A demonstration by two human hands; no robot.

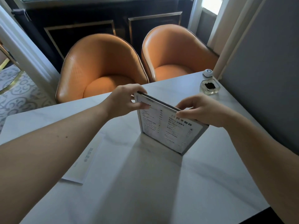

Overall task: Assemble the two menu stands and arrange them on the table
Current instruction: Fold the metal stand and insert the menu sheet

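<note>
A menu stand stands upright on the white marble table, a clear frame with a printed menu sheet facing me. My left hand pinches its top left corner. My right hand pinches the top edge near the right corner. A second flat menu piece, pale and rectangular with a line of print, lies on the table to the left, under my left forearm and apart from both hands.
Two orange leather chairs sit along the table's far edge. A glass ashtray and a small white call button sit at the far right by a grey wall.
</note>
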